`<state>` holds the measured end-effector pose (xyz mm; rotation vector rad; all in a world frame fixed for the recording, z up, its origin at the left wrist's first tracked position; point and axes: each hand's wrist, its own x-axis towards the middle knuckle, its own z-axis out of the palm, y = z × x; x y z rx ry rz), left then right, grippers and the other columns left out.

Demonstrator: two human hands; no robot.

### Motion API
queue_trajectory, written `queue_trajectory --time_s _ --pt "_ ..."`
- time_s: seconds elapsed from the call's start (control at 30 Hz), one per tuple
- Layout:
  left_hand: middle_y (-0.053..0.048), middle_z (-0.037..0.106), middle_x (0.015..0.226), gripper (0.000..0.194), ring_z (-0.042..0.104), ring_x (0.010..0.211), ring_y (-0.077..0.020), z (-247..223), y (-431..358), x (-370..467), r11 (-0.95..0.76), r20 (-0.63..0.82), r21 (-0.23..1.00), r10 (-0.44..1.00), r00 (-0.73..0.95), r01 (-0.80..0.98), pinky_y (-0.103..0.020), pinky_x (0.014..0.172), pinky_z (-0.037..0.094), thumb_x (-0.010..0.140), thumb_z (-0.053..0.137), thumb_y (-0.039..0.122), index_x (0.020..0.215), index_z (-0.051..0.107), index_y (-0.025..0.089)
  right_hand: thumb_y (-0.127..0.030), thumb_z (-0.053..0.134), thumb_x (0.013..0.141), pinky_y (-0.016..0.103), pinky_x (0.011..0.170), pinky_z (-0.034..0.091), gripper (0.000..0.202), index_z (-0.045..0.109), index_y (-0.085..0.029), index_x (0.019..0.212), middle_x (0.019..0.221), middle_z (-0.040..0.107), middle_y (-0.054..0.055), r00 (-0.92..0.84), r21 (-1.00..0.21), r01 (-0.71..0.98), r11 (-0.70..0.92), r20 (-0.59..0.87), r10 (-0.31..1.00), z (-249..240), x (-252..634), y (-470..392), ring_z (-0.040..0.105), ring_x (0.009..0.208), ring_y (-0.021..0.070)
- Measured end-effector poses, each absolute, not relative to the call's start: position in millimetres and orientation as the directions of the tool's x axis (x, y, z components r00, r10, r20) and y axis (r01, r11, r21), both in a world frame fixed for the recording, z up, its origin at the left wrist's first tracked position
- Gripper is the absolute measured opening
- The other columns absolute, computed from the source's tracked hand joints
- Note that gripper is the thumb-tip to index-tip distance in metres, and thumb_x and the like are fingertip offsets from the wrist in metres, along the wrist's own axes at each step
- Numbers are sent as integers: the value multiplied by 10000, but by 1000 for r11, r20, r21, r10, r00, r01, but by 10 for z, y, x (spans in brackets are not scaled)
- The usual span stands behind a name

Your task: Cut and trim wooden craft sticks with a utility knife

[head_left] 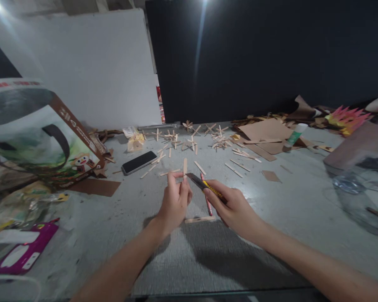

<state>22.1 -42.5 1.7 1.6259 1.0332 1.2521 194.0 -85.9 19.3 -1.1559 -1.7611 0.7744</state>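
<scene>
My left hand (176,197) pinches a wooden craft stick (185,167) upright between thumb and fingers. A yellow and black utility knife (214,191) is gripped in my right hand (236,205), its blade reaching to the stick near my left fingertips. Whether the blade touches the wood I cannot tell. Beneath the knife lies a red pencil (208,203), partly covered by it. One craft stick (199,219) rests flat on the table in front of my hands. Another loose stick (200,167) lies just behind the knife.
Several crossed-stick pieces (192,144) are spread at the back. A phone (139,162) lies left of them. Cardboard sheets (264,132) and a glue stick (297,133) sit at back right. A large printed bag (47,138) stands left, above a magenta case (27,247). Clear plastic (362,201) is at right.
</scene>
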Motion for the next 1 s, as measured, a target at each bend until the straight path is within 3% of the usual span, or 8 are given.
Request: queue_trajectory --time_s 0.13,0.23,0.4,0.57,0.67,0.73,0.8,1.0 --pt "92 505 567 262 458 491 -118 16 -378 184 -320 300 937 943 147 137 -245 521 356 1021 489 489 1062 445 234 -476 420 1053 238 483 328 300 538 -233 923 565 495 -66 -189 -817 423 391 343 920 174 1965 -837 457 466 120" --pt "58 512 578 263 452 516 -126 15 -315 132 -335 287 895 938 194 294 -260 544 339 1006 509 448 864 513 227 -468 383 1057 253 508 329 280 520 -238 975 588 497 -62 -151 -773 505 384 358 921 140 2037 -773 458 488 139" --pt "-35 584 736 280 530 814 -221 -75 -262 97 -430 258 651 900 351 626 -355 769 439 892 593 196 617 541 208 -352 371 1030 267 549 323 175 460 -250 920 655 543 -30 -185 -634 694 342 303 935 160 2223 -615 523 569 175" --pt "-79 589 819 396 536 986 -294 -119 -294 119 -473 143 453 875 463 756 -447 907 438 889 574 144 504 501 198 -341 385 1062 278 523 250 228 528 -230 923 645 573 -1 -309 -379 856 352 172 935 313 2347 -512 544 581 186" --pt "-84 629 854 276 565 1026 -308 -54 -233 53 -456 142 484 883 447 747 -475 953 438 895 590 158 630 654 200 -371 427 1076 300 516 209 303 596 -218 875 643 611 28 -405 -195 884 424 132 905 420 2395 -448 558 560 187" --pt "-93 675 1037 125 573 1115 -319 -2 -162 -31 -459 157 537 878 452 707 -500 1008 431 857 699 226 961 769 227 -343 458 1073 304 511 203 298 640 -217 874 613 611 25 -478 -117 866 485 84 874 481 2418 -398 549 523 178" --pt "-105 648 1298 469 523 1278 -346 31 -98 -118 -515 108 581 816 568 630 -534 1092 388 791 817 354 1250 732 308 -323 480 1068 296 500 219 288 679 -220 888 581 600 15 -542 -92 836 541 19 840 522 2428 -357 529 482 165" --pt "-111 579 1491 479 407 1455 -397 -15 -59 -173 -542 50 580 769 637 609 -608 1191 253 727 878 400 1193 789 335 -328 549 1042 282 471 226 288 738 -225 850 631 657 29 -638 -83 769 633 -132 758 495 2381 -339 563 484 160"
